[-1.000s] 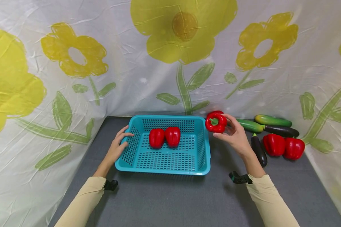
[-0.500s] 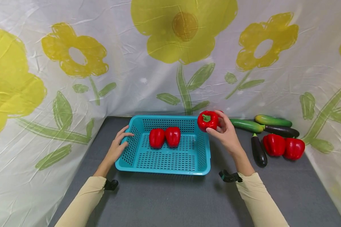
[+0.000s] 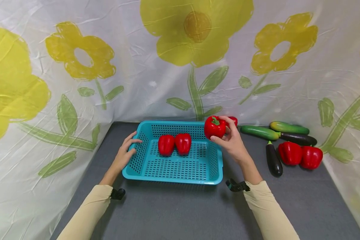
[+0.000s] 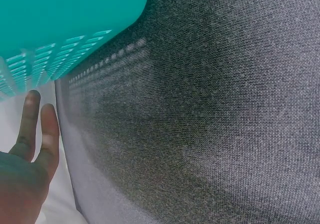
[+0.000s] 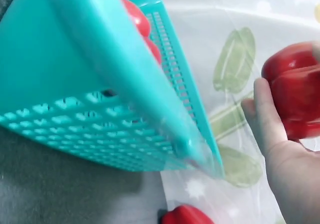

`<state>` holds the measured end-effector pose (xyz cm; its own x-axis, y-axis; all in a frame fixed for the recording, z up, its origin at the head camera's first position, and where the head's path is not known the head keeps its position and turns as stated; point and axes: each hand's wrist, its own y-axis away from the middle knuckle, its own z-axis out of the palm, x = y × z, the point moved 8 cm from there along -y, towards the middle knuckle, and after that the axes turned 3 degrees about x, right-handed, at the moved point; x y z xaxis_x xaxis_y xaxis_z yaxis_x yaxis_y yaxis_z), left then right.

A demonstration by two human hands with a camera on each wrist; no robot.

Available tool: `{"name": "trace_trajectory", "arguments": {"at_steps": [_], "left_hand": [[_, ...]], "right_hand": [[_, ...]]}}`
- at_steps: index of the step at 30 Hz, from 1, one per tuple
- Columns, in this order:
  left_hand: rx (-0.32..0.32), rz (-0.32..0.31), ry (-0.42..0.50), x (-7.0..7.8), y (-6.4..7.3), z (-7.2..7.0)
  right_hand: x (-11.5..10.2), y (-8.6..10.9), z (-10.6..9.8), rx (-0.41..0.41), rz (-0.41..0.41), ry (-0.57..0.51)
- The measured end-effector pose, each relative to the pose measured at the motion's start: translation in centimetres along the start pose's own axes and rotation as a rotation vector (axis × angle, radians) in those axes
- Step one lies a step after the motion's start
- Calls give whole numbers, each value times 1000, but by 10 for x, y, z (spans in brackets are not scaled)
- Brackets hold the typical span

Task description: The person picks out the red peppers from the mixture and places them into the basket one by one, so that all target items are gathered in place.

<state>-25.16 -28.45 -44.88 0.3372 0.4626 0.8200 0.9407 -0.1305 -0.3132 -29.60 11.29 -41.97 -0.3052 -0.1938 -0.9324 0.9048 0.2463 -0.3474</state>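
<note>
Red bell pepper (image 3: pixel 214 128) held at the turquoise basket's (image 3: pixel 174 181) upper right corner

Of the two hands, we see the right hand (image 3: pixel 233 144) at right of centre in the head view, its thumb and fingers curled around the pepper, whose green stem points up. In the right wrist view we find a gap between this pepper and the basket's rim. The left hand (image 3: pixel 124 153) lies at the basket's left rim, fingers relaxed and spread, gripping nothing that we can make out.

Inside the basket, two more red peppers (image 3: pixel 183 144) sit side by side in its upper middle. Another pepper (image 3: pixel 234 120) shows just behind the right hand, partly hidden.

Toward the right of the frame, on the grey surface (image 3: pixel 174 213), we see two green, elongated vegetables (image 3: pixel 259 132), a dark eggplant (image 3: pixel 298 138) near them, a second eggplant (image 3: pixel 274 160) lower down, and a pair of red peppers (image 3: pixel 290 153) beside it. Behind everything hangs a white cloth (image 3: pixel 156 96) with yellow flowers.
</note>
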Motion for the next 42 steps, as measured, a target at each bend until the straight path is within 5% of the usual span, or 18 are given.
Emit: {"name": "trace_trajectory", "arguments": {"at_steps": [18, 28, 42], "left_hand": [[2, 2, 4, 1, 2, 0], [0, 1, -1, 3, 1, 0], [6, 13, -11, 3, 0, -1]], "right_hand": [[14, -10, 26, 56, 105, 63], [26, -11, 29, 204, 194, 123], [47, -9, 41, 348, 310, 69]]}}
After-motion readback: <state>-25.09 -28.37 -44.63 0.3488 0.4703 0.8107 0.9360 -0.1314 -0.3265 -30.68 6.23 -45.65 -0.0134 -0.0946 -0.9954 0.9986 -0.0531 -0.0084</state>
